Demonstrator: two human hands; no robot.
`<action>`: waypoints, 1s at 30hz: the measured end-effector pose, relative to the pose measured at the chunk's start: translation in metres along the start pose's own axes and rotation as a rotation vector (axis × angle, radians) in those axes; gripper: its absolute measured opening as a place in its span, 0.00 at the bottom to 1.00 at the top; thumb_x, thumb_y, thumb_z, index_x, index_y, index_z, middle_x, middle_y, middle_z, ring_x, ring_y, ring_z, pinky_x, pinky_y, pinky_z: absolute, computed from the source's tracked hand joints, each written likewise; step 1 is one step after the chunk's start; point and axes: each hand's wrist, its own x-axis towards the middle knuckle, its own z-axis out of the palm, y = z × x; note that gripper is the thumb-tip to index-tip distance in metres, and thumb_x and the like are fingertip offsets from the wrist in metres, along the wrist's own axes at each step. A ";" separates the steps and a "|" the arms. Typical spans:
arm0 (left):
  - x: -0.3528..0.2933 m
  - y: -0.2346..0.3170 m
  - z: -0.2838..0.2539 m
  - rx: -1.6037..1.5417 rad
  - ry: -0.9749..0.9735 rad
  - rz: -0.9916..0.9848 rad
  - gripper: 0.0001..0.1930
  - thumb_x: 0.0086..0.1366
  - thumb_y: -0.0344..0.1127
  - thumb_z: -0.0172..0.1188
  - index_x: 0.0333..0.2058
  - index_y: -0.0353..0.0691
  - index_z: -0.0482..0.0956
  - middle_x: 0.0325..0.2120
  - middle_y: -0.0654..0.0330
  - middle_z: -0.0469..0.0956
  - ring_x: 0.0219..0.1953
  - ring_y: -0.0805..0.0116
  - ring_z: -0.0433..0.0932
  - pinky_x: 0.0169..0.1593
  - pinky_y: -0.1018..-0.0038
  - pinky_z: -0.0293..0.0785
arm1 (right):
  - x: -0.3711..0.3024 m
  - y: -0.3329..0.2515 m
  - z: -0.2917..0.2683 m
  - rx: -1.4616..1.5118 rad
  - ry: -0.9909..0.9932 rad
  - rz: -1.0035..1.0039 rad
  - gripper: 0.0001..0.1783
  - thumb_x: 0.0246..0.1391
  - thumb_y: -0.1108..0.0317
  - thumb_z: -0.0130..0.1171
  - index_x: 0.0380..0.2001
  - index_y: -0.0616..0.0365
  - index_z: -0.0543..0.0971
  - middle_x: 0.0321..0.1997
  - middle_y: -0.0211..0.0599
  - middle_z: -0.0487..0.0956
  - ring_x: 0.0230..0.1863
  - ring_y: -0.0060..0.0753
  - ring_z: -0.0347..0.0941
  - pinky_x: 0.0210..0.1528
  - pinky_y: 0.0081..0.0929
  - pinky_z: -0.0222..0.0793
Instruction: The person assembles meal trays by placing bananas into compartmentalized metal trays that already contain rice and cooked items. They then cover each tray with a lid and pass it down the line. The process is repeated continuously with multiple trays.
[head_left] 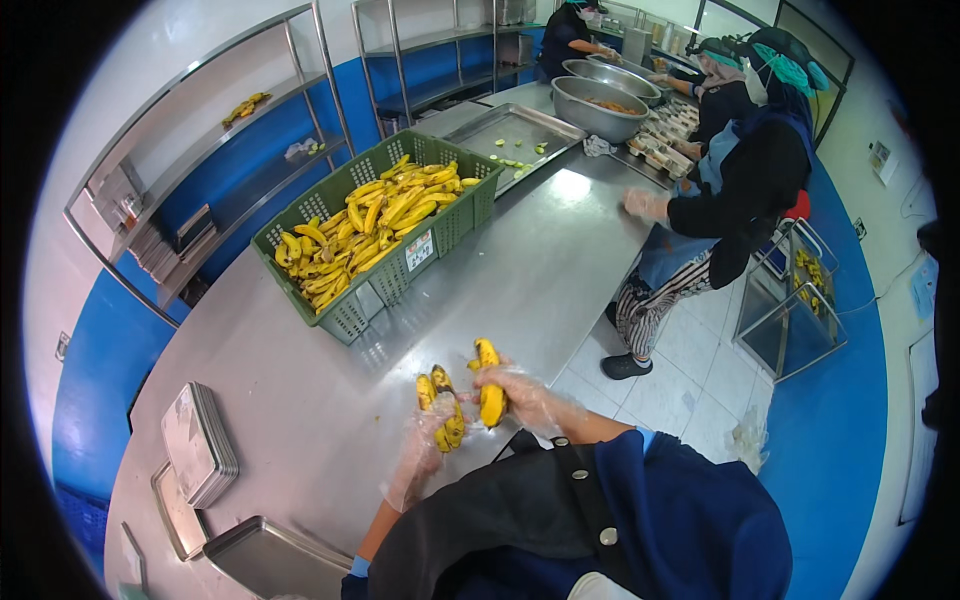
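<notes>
My left hand (421, 432), in a clear plastic glove, is closed around ripe bananas (443, 395), yellow with dark brown patches. Close by on the right, my right hand (520, 388), gloved the same way, grips another yellow banana (490, 385) that points away from me. Both hands are near the table's front edge, their bananas a short gap apart. Farther off to the left stands a green perforated crate (345, 322), heaped with loose yellow bananas (385, 215).
The steel table (300, 400) carries stacked trays (205, 440) and a flat tray (265, 560) at left. Beyond the crate lie a large tray (530, 125) with green pieces and a metal bowl (590, 110). Co-workers, including one person (740, 180), stand along the right side.
</notes>
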 end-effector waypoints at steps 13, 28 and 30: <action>-0.003 0.033 -0.056 -0.119 0.240 0.118 0.29 0.74 0.58 0.59 0.61 0.42 0.72 0.46 0.52 0.82 0.40 0.59 0.82 0.43 0.61 0.83 | -0.040 -0.115 -0.075 0.146 0.255 -0.362 0.34 0.54 0.75 0.67 0.63 0.48 0.67 0.41 0.38 0.76 0.36 0.37 0.77 0.40 0.49 0.81; -0.015 0.038 -0.066 -0.244 0.379 0.121 0.29 0.75 0.61 0.55 0.56 0.40 0.75 0.40 0.51 0.81 0.37 0.57 0.82 0.41 0.59 0.83 | -0.014 -0.147 -0.084 -0.328 0.168 -0.370 0.52 0.51 0.74 0.66 0.78 0.48 0.57 0.47 0.36 0.76 0.37 0.30 0.75 0.40 0.32 0.76; -0.013 0.038 -0.059 -0.204 0.381 0.139 0.30 0.75 0.62 0.56 0.56 0.39 0.75 0.40 0.51 0.81 0.37 0.57 0.82 0.42 0.60 0.83 | 0.012 -0.196 -0.100 -0.588 0.138 -0.183 0.50 0.51 0.72 0.66 0.77 0.49 0.58 0.47 0.36 0.77 0.38 0.30 0.76 0.39 0.31 0.76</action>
